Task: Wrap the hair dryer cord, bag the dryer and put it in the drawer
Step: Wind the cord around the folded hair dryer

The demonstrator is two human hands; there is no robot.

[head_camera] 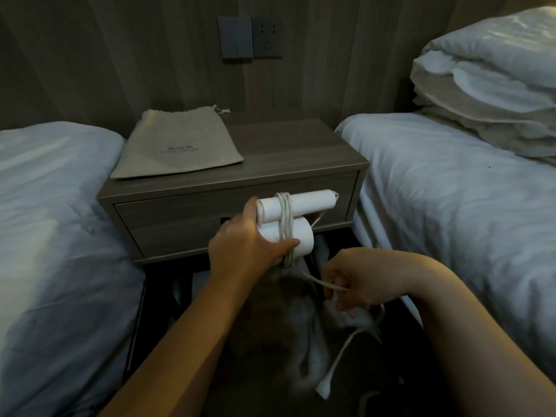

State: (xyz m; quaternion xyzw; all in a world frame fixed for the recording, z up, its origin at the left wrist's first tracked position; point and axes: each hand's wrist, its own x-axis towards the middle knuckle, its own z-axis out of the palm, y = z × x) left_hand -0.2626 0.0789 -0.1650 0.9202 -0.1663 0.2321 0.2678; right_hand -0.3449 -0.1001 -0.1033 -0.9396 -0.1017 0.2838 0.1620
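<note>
A white folded hair dryer (301, 212) hangs in front of the nightstand, gripped at its left end by my left hand (246, 245). Several turns of pale cord (285, 224) wrap around its two barrels. Lower right, my right hand (358, 284) pinches the loose cord, which runs down to the white plug (325, 386) dangling near the floor. A beige drawstring bag (180, 145) lies flat on the left half of the nightstand top. The drawer (192, 218) in the nightstand front is closed, partly hidden by the dryer and my left hand.
The wooden nightstand (288, 149) stands between two beds with white bedding: one bed (54, 224) at left, one bed (451, 200) at right with stacked pillows (487, 82). A switch and socket panel (249, 36) sits on the wood wall behind.
</note>
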